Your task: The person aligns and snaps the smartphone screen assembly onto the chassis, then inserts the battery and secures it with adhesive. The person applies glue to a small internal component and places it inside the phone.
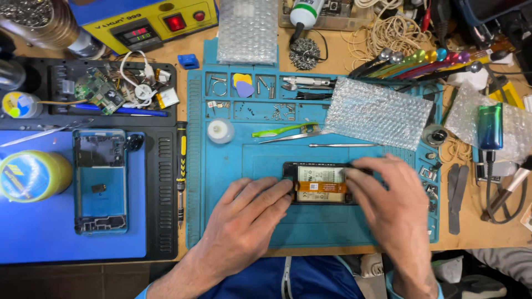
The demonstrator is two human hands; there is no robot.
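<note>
Pinching the opened phone (321,184) flat on the blue mat (266,221), left hand (244,221) and right hand (390,202) should press evenly beside its orange flex cable (321,187).

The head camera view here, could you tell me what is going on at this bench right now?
A person is bent over a blue work mat with both bare hands on an opened phone that lies flat, its orange flex strip showing. The left hand presses on the phone's left end, and the right hand covers its right end. On a second mat to the left lies an empty phone frame, untouched. Tweezers and a green brush rest just above the phone.
</note>
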